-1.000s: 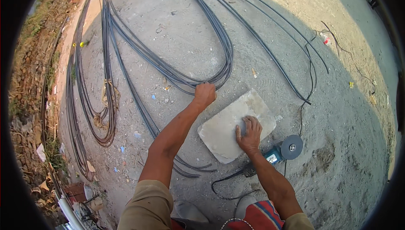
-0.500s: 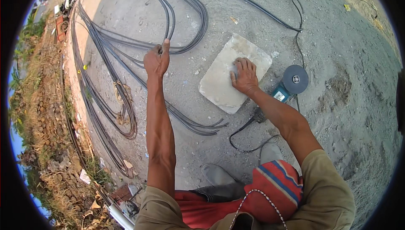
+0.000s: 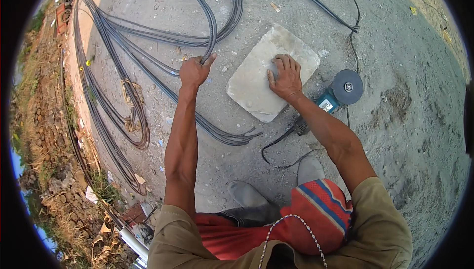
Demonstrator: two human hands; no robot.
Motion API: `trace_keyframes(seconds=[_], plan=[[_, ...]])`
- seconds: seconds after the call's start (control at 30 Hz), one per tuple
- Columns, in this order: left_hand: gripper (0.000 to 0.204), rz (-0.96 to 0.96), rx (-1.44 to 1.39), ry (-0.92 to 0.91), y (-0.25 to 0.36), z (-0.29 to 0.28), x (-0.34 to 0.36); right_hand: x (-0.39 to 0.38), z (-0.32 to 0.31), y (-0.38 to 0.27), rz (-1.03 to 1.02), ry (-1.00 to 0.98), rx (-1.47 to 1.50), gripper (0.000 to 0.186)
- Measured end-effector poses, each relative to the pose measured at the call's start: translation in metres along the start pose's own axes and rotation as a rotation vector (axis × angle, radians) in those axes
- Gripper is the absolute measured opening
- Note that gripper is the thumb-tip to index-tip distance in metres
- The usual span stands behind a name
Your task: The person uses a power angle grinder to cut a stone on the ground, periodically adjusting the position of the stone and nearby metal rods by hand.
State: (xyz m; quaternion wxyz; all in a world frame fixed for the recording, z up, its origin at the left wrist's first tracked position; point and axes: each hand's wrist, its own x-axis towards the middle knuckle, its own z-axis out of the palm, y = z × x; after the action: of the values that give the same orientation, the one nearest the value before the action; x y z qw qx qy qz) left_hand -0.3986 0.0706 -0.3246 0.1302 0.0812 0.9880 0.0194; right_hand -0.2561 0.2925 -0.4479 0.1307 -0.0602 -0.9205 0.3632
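So, left hand (image 3: 195,71) is curled around one of the dark steel rods (image 3: 210,27) looping over the sandy ground (image 3: 395,47), while the right hand (image 3: 285,77) lies spread and flat on a pale stone slab (image 3: 256,84) just right of those rods. Risk as I see it: the long springy rod could whip or slip out of that one-handed grip, and the slab might rock on loose grit. An angle grinder (image 3: 340,91) lies touching the slab's right corner, its black cord (image 3: 281,145) snaking toward the boots (image 3: 247,195), easy to snag. More rods crowd the left side.
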Motion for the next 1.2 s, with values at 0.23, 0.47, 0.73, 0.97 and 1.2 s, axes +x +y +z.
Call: trace_keyframes(seconds=[0.23,0.47,0.73,0.97,1.2], plan=[[0.058,-0.095,-0.211,0.400,-0.001,-0.137,-0.030,0.011,-0.006,0.012,0.014,-0.006,0.020,0.036],[0.058,-0.147,-0.255,0.210,-0.017,-0.089,-0.072,0.005,-0.006,0.007,0.005,-0.033,-0.026,0.035],[0.049,-0.042,-0.032,-0.054,-0.020,0.004,-0.039,0.002,-0.008,0.001,0.002,-0.049,-0.055,0.033],[0.051,-0.146,-0.139,0.398,-0.003,-0.104,-0.061,0.009,0.003,0.006,-0.034,-0.019,-0.003,0.035],[0.039,-0.295,-0.424,0.391,0.042,-0.147,-0.119,0.015,-0.009,0.012,0.000,-0.017,-0.029,0.038]])
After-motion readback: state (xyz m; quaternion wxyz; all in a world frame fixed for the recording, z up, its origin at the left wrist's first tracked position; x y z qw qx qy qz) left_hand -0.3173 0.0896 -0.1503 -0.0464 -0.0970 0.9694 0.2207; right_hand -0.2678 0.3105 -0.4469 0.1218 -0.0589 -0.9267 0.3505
